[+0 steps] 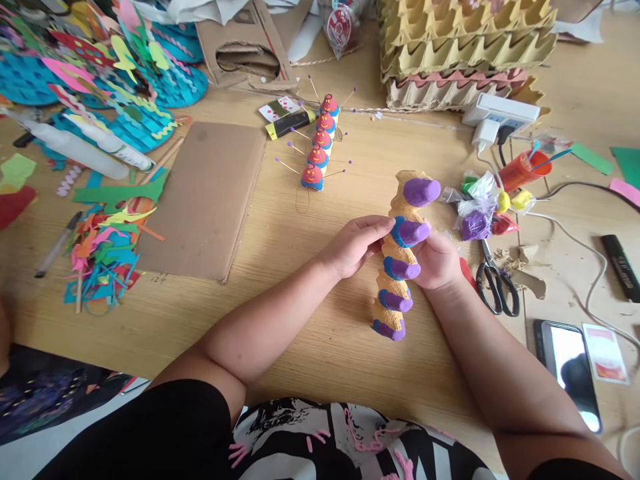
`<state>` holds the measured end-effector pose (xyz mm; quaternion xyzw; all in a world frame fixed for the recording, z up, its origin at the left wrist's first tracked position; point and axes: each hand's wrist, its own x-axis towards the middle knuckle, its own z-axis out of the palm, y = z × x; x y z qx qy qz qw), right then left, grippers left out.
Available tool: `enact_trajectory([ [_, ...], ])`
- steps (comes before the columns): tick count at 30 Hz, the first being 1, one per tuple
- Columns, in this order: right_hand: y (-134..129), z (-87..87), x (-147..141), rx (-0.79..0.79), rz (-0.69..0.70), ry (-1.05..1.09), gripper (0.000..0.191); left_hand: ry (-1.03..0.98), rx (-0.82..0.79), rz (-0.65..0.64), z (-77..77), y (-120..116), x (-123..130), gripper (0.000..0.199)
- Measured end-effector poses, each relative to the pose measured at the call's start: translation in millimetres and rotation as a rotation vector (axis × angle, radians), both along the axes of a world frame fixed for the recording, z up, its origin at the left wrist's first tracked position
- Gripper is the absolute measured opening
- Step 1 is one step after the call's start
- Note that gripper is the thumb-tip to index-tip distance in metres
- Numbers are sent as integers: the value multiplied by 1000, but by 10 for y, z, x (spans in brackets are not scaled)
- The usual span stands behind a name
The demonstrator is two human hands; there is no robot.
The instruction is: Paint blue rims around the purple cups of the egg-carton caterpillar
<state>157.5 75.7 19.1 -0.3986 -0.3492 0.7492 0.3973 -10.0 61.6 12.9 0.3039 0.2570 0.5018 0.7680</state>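
Note:
Between my hands, raised over the table, is an egg carton strip [399, 250] with purple and blue clay on its bumps. My left hand [357, 243] pinches its left edge near the second bump, thumb on top. On the opposite edge, my right hand [439, 260] grips it from the right, most fingers hidden behind it. Farther back stands a finished-looking row of red and blue bumps [320, 143] with yellow faces and purple-tipped sticks poking out at the sides.
A cardboard sheet [215, 193] and paper scraps [107, 250] lie left. Scissors [495, 280], bagged clay [477, 217], an orange cup [525, 170] and a phone [570, 370] are right. Egg trays [465, 53] are stacked behind, near a power strip [503, 110] with cables.

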Motion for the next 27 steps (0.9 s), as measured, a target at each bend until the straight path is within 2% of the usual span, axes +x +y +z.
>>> enact_trajectory([
  [7, -1, -40, 13, -20, 25, 32, 37, 12, -35, 32, -19, -10, 8, 52],
  [12, -9, -61, 0, 22, -16, -9, 33, 29, -87, 80, 11, -17, 20, 50],
  [17, -17, -28, -12, -9, -20, -17, 40, 64, -94, 107, 10, -1, 43, 52],
  [21, -3, 9, 22, -81, -38, 1, 38, 136, -32, 75, -33, 13, 32, 56],
  [24, 22, 15, 55, -139, -26, 11, 36, 164, 51, 41, -65, 20, 13, 50],
  [27, 30, 20, 57, -138, -4, 36, 38, 201, 105, 61, -83, 23, 9, 43],
])
